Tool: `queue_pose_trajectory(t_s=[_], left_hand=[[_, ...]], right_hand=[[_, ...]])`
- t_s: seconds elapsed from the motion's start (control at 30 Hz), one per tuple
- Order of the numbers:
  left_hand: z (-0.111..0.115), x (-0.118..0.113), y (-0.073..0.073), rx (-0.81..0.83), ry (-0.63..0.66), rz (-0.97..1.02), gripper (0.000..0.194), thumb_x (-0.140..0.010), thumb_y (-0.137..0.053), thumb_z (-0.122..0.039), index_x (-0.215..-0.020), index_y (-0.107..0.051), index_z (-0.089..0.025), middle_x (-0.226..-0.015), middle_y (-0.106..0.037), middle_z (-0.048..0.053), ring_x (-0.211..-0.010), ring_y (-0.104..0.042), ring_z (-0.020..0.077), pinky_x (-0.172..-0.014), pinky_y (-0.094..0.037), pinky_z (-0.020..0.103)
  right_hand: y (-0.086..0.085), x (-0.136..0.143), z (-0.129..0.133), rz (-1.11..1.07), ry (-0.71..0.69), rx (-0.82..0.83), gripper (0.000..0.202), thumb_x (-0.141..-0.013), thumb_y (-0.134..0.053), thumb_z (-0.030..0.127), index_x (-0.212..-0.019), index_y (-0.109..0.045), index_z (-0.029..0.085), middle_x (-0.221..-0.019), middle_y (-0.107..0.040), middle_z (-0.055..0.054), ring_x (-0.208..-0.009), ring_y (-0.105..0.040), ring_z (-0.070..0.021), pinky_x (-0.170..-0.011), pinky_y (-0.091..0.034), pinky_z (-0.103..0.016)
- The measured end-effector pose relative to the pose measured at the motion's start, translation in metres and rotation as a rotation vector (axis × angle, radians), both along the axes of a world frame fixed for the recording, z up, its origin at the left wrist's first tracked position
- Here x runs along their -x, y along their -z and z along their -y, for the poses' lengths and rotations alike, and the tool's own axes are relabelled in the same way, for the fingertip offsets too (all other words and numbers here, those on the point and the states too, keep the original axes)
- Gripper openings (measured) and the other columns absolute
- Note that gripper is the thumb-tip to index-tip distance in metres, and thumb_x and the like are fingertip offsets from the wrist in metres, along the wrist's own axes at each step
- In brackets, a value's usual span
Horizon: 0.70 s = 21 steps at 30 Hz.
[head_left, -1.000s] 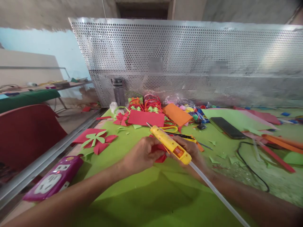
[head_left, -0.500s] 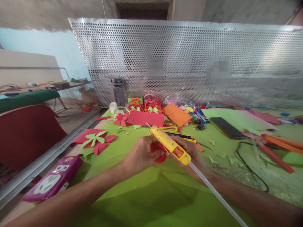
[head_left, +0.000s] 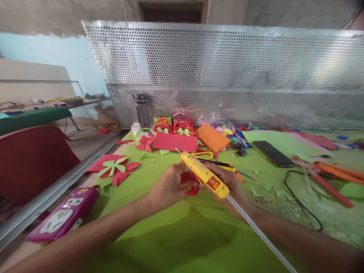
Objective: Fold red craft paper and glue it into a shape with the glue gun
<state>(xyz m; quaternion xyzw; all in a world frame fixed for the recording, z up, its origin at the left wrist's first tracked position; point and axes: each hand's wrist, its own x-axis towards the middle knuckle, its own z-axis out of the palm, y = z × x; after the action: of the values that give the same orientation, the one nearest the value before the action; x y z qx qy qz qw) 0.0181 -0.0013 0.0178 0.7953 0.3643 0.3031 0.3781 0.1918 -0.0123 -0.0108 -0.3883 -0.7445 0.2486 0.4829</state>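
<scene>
My left hand (head_left: 170, 185) pinches a small red paper piece (head_left: 190, 183) above the green work surface (head_left: 170, 235). Beside it, my right hand (head_left: 227, 182) is closed round a yellow glue gun (head_left: 203, 172), whose metal tip points up and to the left. A long translucent glue stick (head_left: 261, 233) sticks out of the gun's rear end. The gun hides part of the right hand's fingers. Just beyond the hands lie a red paper rectangle (head_left: 174, 142) and a black and yellow cutter (head_left: 218, 164).
A purple case (head_left: 64, 216) and cut paper flowers (head_left: 113, 167) lie on the left. Small red baskets (head_left: 182, 123), a bottle (head_left: 142, 112) and orange paper (head_left: 213, 137) stand or lie farther back. A phone (head_left: 273, 153), black cable (head_left: 303, 203) and paper strips are at right.
</scene>
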Motion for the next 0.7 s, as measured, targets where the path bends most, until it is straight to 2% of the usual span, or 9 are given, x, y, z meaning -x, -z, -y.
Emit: queue_pose_trajectory(t_s=[0.4, 0.6, 0.7], left_hand=[[0.0003, -0.0001, 0.0006, 0.023, -0.004, 0.029, 0.017, -0.072, -0.05, -0.009, -0.079, -0.065, -0.013, -0.068, -0.061, 0.0, -0.07, -0.057, 0.014, -0.066, -0.046, 0.023], [-0.0002, -0.0006, 0.0027, 0.177, 0.023, 0.098, 0.014, -0.072, -0.053, -0.014, -0.079, -0.065, -0.011, -0.067, -0.059, 0.0, -0.055, -0.048, 0.0083, -0.049, -0.038, 0.018], [-0.0004, -0.001, 0.0044, 0.228, 0.004, 0.12, 0.013, -0.072, -0.055, -0.016, -0.079, -0.065, -0.01, -0.063, -0.057, 0.0, -0.052, -0.045, 0.0072, -0.047, -0.034, 0.018]], right_hand=[[-0.0041, 0.0006, 0.0012, 0.028, 0.009, 0.011, 0.024, -0.075, -0.059, 0.023, -0.098, -0.064, 0.017, -0.09, -0.067, -0.006, -0.074, -0.058, -0.019, -0.059, -0.044, -0.028], [-0.0045, 0.0016, 0.0023, 0.012, -0.007, -0.046, 0.02, -0.071, -0.059, 0.015, -0.09, -0.066, 0.019, -0.08, -0.067, -0.002, -0.069, -0.056, -0.0177, -0.061, -0.043, -0.028], [-0.0057, 0.0027, 0.0026, -0.011, -0.006, -0.054, 0.022, -0.069, -0.059, 0.012, -0.088, -0.066, 0.021, -0.075, -0.064, 0.001, -0.066, -0.054, -0.0159, -0.061, -0.042, -0.026]])
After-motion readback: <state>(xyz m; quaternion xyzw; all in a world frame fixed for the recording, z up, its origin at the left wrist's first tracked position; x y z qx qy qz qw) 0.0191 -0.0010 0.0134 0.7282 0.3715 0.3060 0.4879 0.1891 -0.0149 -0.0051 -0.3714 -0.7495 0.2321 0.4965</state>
